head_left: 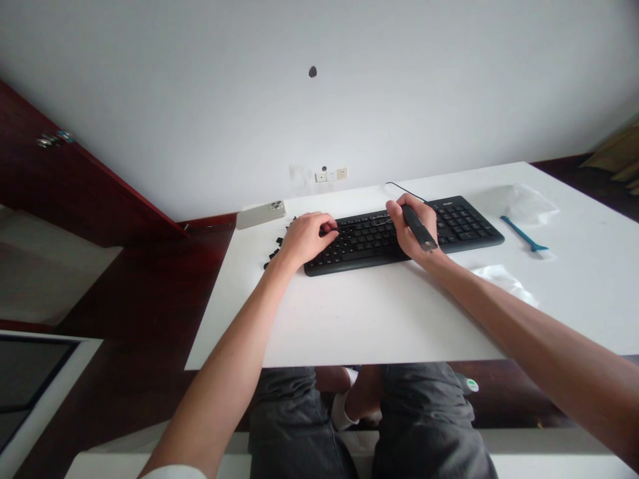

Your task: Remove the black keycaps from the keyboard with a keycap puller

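A black keyboard point(369, 254) lies across the white table, angled slightly up to the right. My left hand point(307, 238) rests at its left end, fingers curled over the keys; what its fingertips hold, if anything, is hidden. Wrapped round a black-handled tool point(418, 228), my right hand point(417, 226) is over the right-middle part of the keyboard. Thin wire loops point(382, 221) extend from the tool to the left, over the upper keys. Several loose black keycaps point(273, 254) lie left of the keyboard, partly behind my left hand.
A phone point(260, 214) lies at the table's back left. On the right are a blue brush point(524, 234) and two clear plastic bags, one behind it point(532, 203) and one nearer me point(506, 283). The table's front edge point(349, 365) is above my knees.
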`<state>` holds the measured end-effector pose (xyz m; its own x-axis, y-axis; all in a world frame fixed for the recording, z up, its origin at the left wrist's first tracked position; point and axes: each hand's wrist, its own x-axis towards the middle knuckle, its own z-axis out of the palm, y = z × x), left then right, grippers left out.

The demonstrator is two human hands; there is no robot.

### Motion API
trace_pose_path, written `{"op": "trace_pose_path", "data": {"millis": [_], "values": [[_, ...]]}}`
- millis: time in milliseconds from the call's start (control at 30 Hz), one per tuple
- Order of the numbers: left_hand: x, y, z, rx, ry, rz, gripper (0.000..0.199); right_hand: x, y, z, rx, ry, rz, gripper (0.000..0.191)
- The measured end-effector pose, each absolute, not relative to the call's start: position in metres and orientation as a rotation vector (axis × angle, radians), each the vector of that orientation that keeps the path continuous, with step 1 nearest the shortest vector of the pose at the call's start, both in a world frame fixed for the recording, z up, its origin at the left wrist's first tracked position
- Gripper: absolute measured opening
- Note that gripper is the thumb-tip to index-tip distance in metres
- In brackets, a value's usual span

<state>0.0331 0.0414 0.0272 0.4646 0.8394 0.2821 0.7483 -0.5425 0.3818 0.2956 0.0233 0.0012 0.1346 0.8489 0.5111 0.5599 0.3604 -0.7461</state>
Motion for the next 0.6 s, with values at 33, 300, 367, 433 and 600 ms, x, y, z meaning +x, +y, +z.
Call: {"op": "trace_pose_path", "data": {"millis": [33, 300, 367, 433, 600], "values": [[0.026, 0.046, 0.028, 2.467, 1.498, 0.7, 0.009, 0.296, 0.024, 0.001, -1.318, -1.541, 0.322, 0.049], [-0.012, 0.067, 0.019, 2.101, 2.157, 0.547, 0.02, 0.302, 0.031, -0.002, -1.357, -1.615, 0.34, 0.051], [-0.011, 0.067, 0.017, 2.126, 2.173, 0.529, 0.025, 0.3, 0.03, -0.001, -1.369, -1.621, 0.37, 0.05], [-0.008, 0.066, 0.015, 2.207, 2.138, 0.553, 0.033, 0.297, 0.028, 0.001, -1.373, -1.617, 0.418, 0.046], [0.01, 0.058, 0.015, 2.483, 1.767, 0.674, 0.028, 0.287, 0.029, 0.006, -1.339, -1.72, 0.54, 0.034]]}}
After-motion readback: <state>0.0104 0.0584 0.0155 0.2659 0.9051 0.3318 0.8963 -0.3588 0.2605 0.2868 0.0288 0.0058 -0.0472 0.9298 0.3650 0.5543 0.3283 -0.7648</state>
